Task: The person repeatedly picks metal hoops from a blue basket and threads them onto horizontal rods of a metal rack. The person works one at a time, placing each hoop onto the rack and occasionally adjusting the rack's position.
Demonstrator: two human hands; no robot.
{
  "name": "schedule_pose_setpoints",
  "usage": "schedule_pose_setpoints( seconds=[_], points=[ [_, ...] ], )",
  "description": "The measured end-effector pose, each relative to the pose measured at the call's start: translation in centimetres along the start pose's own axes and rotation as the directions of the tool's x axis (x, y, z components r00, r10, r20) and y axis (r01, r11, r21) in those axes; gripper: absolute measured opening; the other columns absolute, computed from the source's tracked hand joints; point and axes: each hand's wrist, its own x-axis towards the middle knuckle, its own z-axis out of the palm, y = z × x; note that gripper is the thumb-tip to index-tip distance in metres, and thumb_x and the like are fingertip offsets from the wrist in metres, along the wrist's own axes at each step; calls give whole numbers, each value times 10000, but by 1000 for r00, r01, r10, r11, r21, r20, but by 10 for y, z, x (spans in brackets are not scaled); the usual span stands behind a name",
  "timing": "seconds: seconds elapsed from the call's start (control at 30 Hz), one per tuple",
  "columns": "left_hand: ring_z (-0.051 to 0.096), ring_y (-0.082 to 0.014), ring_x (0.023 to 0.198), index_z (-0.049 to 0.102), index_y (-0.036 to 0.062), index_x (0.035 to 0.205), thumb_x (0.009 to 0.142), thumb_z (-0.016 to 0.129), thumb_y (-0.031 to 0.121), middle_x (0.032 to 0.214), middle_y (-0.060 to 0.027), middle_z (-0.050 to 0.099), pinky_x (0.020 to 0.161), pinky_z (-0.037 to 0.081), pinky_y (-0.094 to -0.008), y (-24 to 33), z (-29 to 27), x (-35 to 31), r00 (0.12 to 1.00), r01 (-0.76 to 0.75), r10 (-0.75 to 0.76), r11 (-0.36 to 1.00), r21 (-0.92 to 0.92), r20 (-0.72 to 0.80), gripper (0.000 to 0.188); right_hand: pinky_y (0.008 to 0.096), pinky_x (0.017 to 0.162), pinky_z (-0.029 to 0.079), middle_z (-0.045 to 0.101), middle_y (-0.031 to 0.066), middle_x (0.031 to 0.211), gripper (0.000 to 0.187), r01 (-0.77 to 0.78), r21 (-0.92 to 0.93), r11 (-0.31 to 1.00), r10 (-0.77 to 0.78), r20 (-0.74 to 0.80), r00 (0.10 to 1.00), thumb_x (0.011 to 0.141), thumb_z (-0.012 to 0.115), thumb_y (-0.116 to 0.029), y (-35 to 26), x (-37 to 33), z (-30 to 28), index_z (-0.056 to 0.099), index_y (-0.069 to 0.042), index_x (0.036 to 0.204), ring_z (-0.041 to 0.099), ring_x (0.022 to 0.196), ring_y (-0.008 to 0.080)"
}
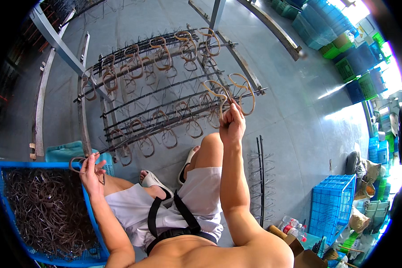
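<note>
Close by on the left, a blue basket [40, 165] holds a tangled heap of dark frames [49, 210], its rim just beside the left forearm. Over its upper right corner, the left hand [93, 174] has its fingers curled on a brown frame [70, 164]; a teal tub [62, 154] stands behind. Right of the knees, dark spiked rods [261, 178] lie on the grey floor [290, 152], which stretches between them and a blue crate [332, 203]. Farther out, the right hand [232, 124] pinches an amber frame [228, 95] at the right end of the spiked rack [134, 101]; whether frame and rack touch, I cannot tell. Similar frames [142, 68] hang along the rack's bars.
</note>
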Motion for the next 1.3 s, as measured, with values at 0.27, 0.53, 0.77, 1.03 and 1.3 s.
schedule_pose_setpoints(
  seconds=[0.27,0.53,0.77,1.03,1.3],
  points=[
    [667,-135,733,624,11,1044,895,612,242,1001,-81,651,467,445,-175,-4,-3,2,999,-32,32,999,-4,23,275,219,487,279,345,-44,596,292,55,-60,997,-59,-72,996,926,550,-137,8,-13,16,563,8,1180,335,517,65],
    [669,-143,735,627,13,1040,886,626,250,996,-83,656,459,433,-178,-11,-4,6,998,-59,60,998,-22,28,282,219,487,294,368,-41,598,291,100,-173,980,-89,71,993,945,526,-162,19,-17,8,566,-5,1187,365,526,69],
    [669,-140,712,634,15,1028,878,637,247,976,-75,663,453,426,-176,-10,-3,7,998,-47,49,998,-53,36,276,208,498,328,430,-36,638,276,176,-332,927,-149,105,983,947,520,-136,17,-18,16,572,4,1178,389,551,54],
    [666,-130,696,625,26,1038,883,630,247,969,-69,666,452,428,-168,-7,-5,6,999,-38,40,998,-57,24,270,209,500,339,442,-34,661,280,152,-373,915,-153,29,988,946,527,-150,12,-19,23,567,2,1179,401,554,53],
    [637,-121,630,581,38,1017,940,515,341,1102,-137,627,431,406,-152,-5,4,-14,986,-87,72,991,-96,-148,319,232,569,387,440,-7,726,288,63,-47,997,-66,-72,995,947,525,-175,9,-16,25,535,0,1175,439,629,99]
  ],
)
